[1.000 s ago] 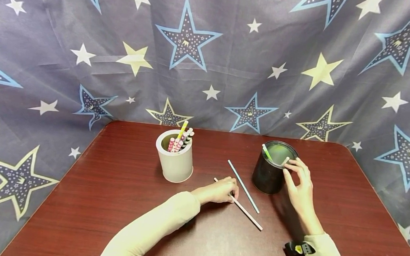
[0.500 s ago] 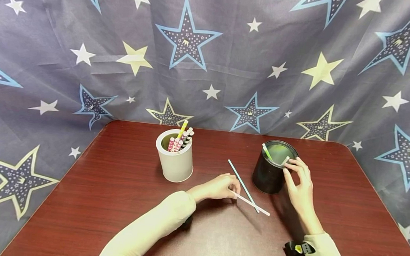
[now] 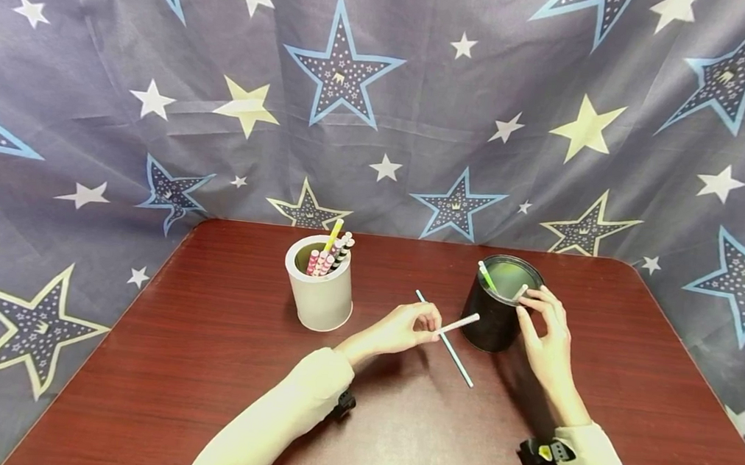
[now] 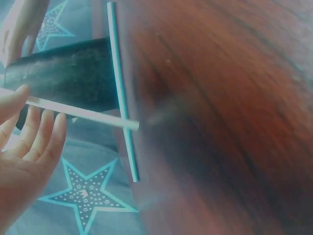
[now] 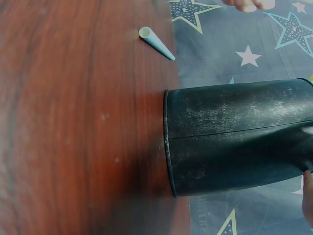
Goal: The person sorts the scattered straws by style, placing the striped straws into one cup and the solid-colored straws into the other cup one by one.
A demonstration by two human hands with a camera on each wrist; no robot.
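L hand point(image 3: 412, 327) pinches white paper straw point(image 3: 457, 324), lifted, at 9 o'clock of black metal tin point(image 3: 497, 310). R hand point(image 3: 546, 336) grips tin rim. Green straw point(image 3: 486, 276) already inside; blue straw point(image 3: 446, 339) on table at tin's 7 o'clock, not yet in.

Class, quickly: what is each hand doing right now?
Left hand: pinches a white straw, lifted off the table.
Right hand: fingers curled on the black can's rim.

Left hand point(image 3: 404, 329) lifted white straw point(image 3: 459, 323) off table point(image 3: 204, 336).
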